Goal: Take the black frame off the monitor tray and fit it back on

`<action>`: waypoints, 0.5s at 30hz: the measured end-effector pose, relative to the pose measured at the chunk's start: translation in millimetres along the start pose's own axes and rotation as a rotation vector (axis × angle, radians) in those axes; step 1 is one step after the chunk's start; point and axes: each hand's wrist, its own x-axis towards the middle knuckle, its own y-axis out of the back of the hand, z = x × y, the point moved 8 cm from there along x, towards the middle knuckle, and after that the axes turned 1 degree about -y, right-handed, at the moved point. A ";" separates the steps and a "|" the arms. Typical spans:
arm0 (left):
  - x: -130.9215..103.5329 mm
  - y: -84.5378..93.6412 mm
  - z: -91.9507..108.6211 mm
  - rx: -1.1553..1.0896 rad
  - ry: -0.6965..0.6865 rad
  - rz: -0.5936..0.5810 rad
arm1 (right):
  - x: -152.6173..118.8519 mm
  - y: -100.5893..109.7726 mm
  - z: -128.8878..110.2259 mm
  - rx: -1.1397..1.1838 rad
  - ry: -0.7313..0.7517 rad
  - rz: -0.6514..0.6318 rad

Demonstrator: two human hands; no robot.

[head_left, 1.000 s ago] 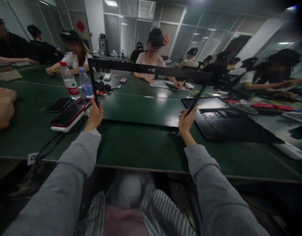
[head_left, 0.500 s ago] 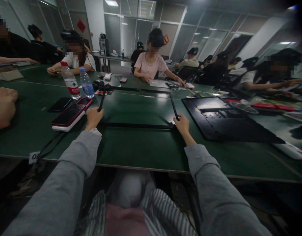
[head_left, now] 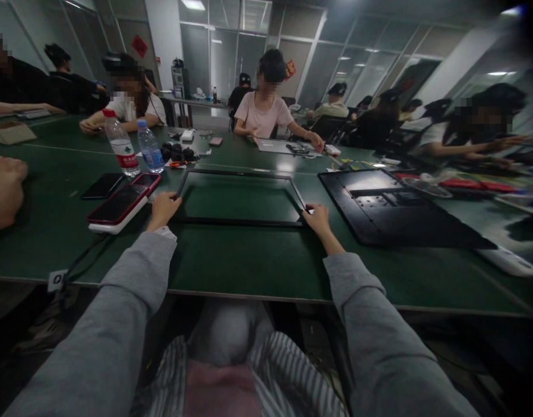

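Observation:
A thin black rectangular frame [head_left: 240,222], like a screen bezel, lies nearly flat over the green table [head_left: 249,260] in front of me; the tabletop shows through its opening. My left hand [head_left: 164,209] is closed around its left side. At the right side, my right hand [head_left: 317,219] pinches the frame between thumb and fingers. Whether the frame's near edge touches the table I cannot tell. To the right rests a large black flat panel [head_left: 397,214] with a recessed middle section.
Left of my left hand are a red-cased phone [head_left: 119,202] on a white block, a dark phone [head_left: 102,186] and two water bottles [head_left: 122,147]. Black cable bundles [head_left: 178,153] lie behind the frame. A person in pink [head_left: 266,110] works across the table.
The frame's far edge has dropped lower, so the frame lies flatter than before. Both hands keep their grip at its sides. The whole view has shifted slightly.

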 end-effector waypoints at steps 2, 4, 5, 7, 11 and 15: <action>-0.3 -1.3 -0.8 0.010 -0.002 -0.001 | -0.1 -3.0 5.2 -0.026 -0.032 -0.002; -0.5 -1.7 -1.4 0.026 0.004 0.000 | -1.1 -4.9 8.7 -0.031 -0.053 -0.003; -0.5 -2.0 -1.5 0.036 0.005 -0.002 | -1.6 -5.4 9.4 -0.031 -0.055 -0.003; -0.5 -3.3 -0.9 0.059 -0.002 -0.017 | -2.4 -6.3 10.0 -0.035 -0.058 -0.009; -0.2 -4.4 0.1 0.083 -0.017 -0.028 | -2.1 -6.9 10.7 -0.030 -0.063 -0.009; -0.2 -6.8 -1.4 0.084 -0.007 -0.052 | -0.6 -9.1 9.6 0.021 -0.018 -0.020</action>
